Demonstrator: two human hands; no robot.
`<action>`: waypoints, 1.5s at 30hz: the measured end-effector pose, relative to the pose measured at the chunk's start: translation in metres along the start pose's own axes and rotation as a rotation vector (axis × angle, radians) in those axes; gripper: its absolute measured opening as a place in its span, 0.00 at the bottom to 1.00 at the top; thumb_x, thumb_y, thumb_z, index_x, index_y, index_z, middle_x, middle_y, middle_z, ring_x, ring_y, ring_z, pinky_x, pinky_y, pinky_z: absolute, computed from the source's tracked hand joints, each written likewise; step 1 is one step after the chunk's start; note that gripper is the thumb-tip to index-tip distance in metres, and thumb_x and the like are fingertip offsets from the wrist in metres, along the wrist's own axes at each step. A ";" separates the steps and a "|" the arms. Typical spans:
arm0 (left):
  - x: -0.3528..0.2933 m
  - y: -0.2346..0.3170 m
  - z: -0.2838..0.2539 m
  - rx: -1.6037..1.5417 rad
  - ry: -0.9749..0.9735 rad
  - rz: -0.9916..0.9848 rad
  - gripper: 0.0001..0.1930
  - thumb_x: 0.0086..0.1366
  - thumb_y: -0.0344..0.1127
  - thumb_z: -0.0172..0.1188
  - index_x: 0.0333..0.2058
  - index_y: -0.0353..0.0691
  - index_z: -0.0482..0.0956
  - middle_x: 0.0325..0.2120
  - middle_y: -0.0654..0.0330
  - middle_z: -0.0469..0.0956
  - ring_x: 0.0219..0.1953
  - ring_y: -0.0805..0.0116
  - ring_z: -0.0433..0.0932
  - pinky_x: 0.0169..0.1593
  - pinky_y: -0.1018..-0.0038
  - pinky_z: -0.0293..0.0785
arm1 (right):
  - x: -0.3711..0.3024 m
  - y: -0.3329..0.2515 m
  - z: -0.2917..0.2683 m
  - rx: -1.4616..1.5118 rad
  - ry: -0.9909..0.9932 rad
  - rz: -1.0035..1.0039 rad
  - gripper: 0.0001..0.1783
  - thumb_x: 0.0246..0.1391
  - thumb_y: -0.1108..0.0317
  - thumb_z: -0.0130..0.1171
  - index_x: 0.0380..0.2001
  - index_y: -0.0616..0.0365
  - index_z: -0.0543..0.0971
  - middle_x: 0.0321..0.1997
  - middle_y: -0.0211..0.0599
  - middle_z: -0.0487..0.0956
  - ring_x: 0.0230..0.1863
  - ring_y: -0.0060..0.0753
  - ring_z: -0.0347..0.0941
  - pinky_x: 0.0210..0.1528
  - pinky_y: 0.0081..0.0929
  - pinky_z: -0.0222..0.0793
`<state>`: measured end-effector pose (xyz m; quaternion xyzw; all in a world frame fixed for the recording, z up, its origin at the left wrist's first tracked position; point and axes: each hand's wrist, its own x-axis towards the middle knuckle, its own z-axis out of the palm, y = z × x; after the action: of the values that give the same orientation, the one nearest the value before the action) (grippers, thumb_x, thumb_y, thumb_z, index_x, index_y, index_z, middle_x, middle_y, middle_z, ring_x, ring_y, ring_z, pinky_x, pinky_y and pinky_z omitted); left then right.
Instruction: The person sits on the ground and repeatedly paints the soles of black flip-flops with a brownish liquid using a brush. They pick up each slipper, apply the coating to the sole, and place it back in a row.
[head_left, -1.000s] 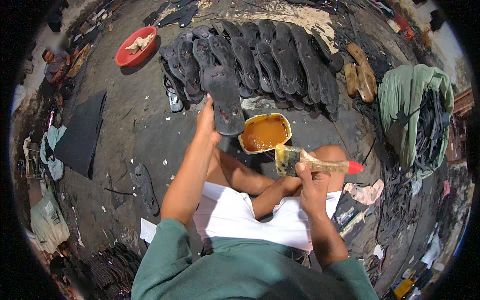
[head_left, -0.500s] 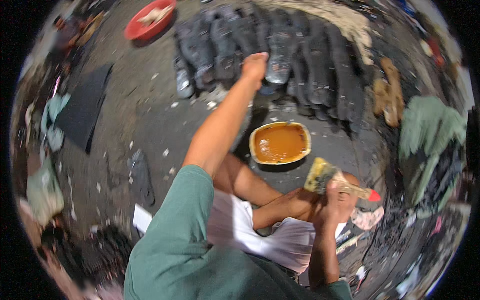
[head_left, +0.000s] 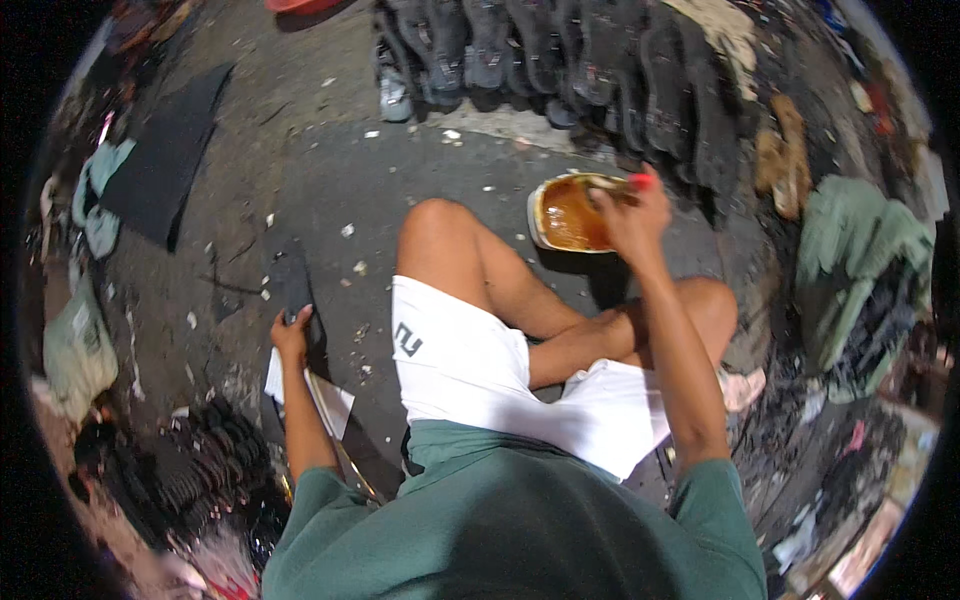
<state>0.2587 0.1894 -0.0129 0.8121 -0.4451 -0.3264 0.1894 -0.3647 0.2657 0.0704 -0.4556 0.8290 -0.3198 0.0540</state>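
Note:
My left hand [head_left: 291, 335] is down at the left, its thumb and fingers closed on the near end of a dark shoe sole [head_left: 291, 277] that lies on the floor mat. My right hand [head_left: 638, 218] grips a brush with a red-tipped handle [head_left: 639, 182]. The brush's head is over or in a pale-rimmed bowl [head_left: 537, 222] of amber, glue-like liquid [head_left: 573, 218]. My fingers and the bowl's far edge partly hide the bristles, so how deep they reach cannot be seen.
Rows of black soles [head_left: 487, 50] lie beyond the bowl. Brown sole-shaped pieces [head_left: 785, 165] and a green cloth [head_left: 850, 265] are at the right. A black sheet [head_left: 165, 165] lies far left, and white paper [head_left: 332, 402] sits beside my left forearm.
My left hand has come back from the rows of soles to the sole at near left. My right hand has carried the brush from over my knee forward to the bowl. The view has shifted.

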 end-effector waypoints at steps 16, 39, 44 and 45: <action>-0.206 0.173 0.051 0.151 -0.249 1.077 0.25 0.57 0.39 0.66 0.51 0.33 0.75 0.55 0.46 0.72 0.59 0.42 0.64 0.64 0.56 0.57 | -0.089 -0.013 -0.033 -0.478 0.003 -0.424 0.09 0.46 0.67 0.60 0.33 0.52 0.81 0.37 0.37 0.76 0.39 0.37 0.73 0.47 0.41 0.59; -0.254 0.278 0.139 -1.528 -1.725 0.039 0.24 0.75 0.46 0.41 0.65 0.47 0.58 0.52 0.56 0.74 0.51 0.65 0.77 0.54 0.67 0.75 | -0.018 -0.149 -0.247 1.131 0.176 0.114 0.23 0.60 0.56 0.60 0.49 0.63 0.77 0.45 0.32 0.80 0.43 0.22 0.76 0.48 0.25 0.71; -0.307 0.311 0.123 -1.431 -1.474 0.114 0.26 0.74 0.46 0.43 0.68 0.50 0.53 0.58 0.57 0.68 0.53 0.67 0.74 0.52 0.71 0.76 | -0.049 -0.167 -0.223 0.935 0.231 0.094 0.24 0.58 0.54 0.62 0.46 0.66 0.80 0.41 0.31 0.80 0.40 0.18 0.72 0.46 0.21 0.66; -0.310 0.313 0.119 -1.388 -1.468 0.222 0.27 0.74 0.46 0.43 0.68 0.50 0.53 0.59 0.58 0.67 0.54 0.68 0.73 0.52 0.72 0.76 | -0.058 -0.163 -0.205 0.910 0.155 0.129 0.24 0.59 0.53 0.61 0.44 0.66 0.81 0.39 0.29 0.80 0.39 0.18 0.71 0.46 0.20 0.66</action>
<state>-0.1329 0.2830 0.2009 0.0759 -0.2366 -0.9113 0.3284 -0.2916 0.3480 0.3145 -0.3078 0.6328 -0.6799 0.2062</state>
